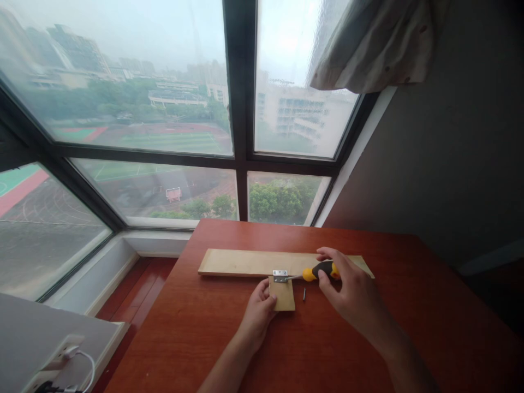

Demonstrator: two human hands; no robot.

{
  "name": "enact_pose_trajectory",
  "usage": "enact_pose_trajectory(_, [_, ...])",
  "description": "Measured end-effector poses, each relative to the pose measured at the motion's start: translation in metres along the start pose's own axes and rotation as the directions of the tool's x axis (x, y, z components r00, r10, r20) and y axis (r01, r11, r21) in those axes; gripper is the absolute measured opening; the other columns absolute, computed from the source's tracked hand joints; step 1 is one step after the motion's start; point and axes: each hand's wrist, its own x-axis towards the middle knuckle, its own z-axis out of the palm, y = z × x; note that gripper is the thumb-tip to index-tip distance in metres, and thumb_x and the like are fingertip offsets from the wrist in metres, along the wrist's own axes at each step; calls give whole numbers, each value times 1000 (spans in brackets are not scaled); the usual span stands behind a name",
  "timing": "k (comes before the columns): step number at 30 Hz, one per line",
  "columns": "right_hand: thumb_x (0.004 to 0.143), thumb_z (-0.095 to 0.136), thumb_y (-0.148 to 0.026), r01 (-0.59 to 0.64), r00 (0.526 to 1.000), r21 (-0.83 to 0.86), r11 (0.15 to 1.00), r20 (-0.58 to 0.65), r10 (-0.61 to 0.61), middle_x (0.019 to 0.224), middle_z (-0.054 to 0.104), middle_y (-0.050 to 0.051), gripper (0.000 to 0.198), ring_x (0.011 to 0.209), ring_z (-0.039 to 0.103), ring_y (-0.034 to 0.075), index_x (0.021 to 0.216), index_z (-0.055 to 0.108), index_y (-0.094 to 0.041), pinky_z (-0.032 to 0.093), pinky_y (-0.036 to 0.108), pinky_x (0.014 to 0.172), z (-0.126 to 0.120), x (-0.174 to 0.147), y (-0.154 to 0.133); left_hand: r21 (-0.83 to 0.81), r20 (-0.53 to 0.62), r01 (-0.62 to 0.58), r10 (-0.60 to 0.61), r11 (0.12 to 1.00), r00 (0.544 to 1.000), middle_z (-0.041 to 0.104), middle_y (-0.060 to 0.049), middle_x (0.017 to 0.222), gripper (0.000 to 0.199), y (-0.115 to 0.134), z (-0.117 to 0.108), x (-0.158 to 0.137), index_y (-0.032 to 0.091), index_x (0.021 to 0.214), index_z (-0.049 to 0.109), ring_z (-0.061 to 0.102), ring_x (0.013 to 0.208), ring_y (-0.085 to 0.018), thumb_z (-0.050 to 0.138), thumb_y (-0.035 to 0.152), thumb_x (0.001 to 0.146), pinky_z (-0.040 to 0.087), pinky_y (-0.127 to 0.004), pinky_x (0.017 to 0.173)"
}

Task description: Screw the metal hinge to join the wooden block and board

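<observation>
My left hand point(262, 307) grips the left edge of a small wooden block point(285, 299), thumb on top. A silver metal hinge point(280, 272) lies across the block's far edge and reaches toward a long pale board point(241, 262) behind it. In my right hand point(351, 281) is a screwdriver point(323, 271) with a yellow and black handle, held loosely between thumb and fingers. Its shaft points left, and the tip meets the hinge's right side. Just right of the block lies a short thin metal piece point(304, 295), too small to name surely.
The reddish-brown table point(196, 338) stands against dark window frames point(242, 109). A curtain point(376, 49) hangs at the upper right beside a dark wall point(442, 147). At lower left, a white plug and cable point(77, 352) sit in a wall socket.
</observation>
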Motion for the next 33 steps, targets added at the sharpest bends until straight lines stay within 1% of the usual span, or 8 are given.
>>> enact_pose_trajectory(4, [83, 50, -21, 56, 998, 2, 998, 10, -56, 108, 66, 3, 31, 98, 63, 20, 115, 51, -23, 49, 31, 83, -3, -1, -3, -4, -2, 8, -8, 1000, 1000, 70, -11, 105, 56, 0, 0, 1, 17, 111, 56, 67, 88, -23, 80, 19, 60, 52, -29, 70])
enact_pose_trajectory(10, [91, 49, -35, 27, 1000, -53, 998, -5, -27, 98, 69, 3, 21, 86, 67, 21, 107, 56, -24, 50, 31, 70, 1, -1, -2, -6, 9, 11, -11, 1000, 1000, 71, -10, 105, 55, 0, -1, 1, 18, 111, 57, 67, 88, -23, 80, 19, 61, 52, -29, 71])
enact_pose_trajectory(13, [90, 48, -28, 42, 999, -39, 998, -5, -43, 101, 69, 3, 22, 87, 67, 20, 111, 55, -24, 50, 30, 72, 1, -2, -4, -4, 12, 17, -16, 1000, 1000, 71, -10, 105, 54, -1, -2, 2, 18, 111, 58, 67, 88, -23, 79, 19, 61, 52, -29, 71])
enact_pose_trajectory(19, [82, 51, -18, 98, 995, -34, 995, 37, -97, 113, 64, 5, 36, 103, 62, 21, 118, 50, -22, 49, 33, 87, -4, -4, -10, -17, 20, 14, -13, 1000, 1000, 70, -12, 109, 54, 0, -2, 1, 17, 110, 58, 67, 91, -25, 78, 17, 60, 52, -29, 71])
enact_pose_trajectory(24, [90, 51, -36, 27, 1000, -74, 997, 16, -26, 100, 68, 3, 27, 87, 67, 21, 114, 54, -24, 52, 32, 72, 0, -3, -7, -18, 22, 8, -7, 1000, 1000, 70, -12, 109, 50, 2, 0, -1, 17, 109, 58, 67, 91, -24, 77, 16, 63, 51, -28, 71])
enact_pose_trajectory(26, [91, 49, -35, 29, 1000, -59, 998, 12, -29, 97, 69, 3, 24, 84, 68, 20, 112, 55, -24, 52, 31, 69, 2, -2, -6, -18, 25, 13, -13, 1000, 1000, 70, -12, 108, 49, 3, 0, -2, 17, 110, 58, 67, 89, -23, 76, 15, 64, 51, -28, 71])
enact_pose_trajectory(28, [90, 48, -29, 56, 998, -40, 998, 8, -56, 100, 68, 3, 24, 88, 67, 20, 113, 54, -23, 52, 31, 73, 2, -3, -7, -18, 28, 16, -16, 1000, 999, 70, -12, 107, 49, 3, 1, -2, 17, 110, 57, 68, 88, -23, 75, 15, 65, 51, -28, 71])
enact_pose_trajectory(33, [81, 50, -16, 151, 988, -20, 988, 35, -150, 113, 64, 7, 39, 105, 61, 22, 120, 49, -22, 49, 35, 90, -5, -4, -15, -2, 16, 26, -26, 1000, 1000, 70, -12, 107, 52, 2, 0, 0, 17, 110, 57, 68, 87, -24, 76, 16, 62, 51, -28, 69])
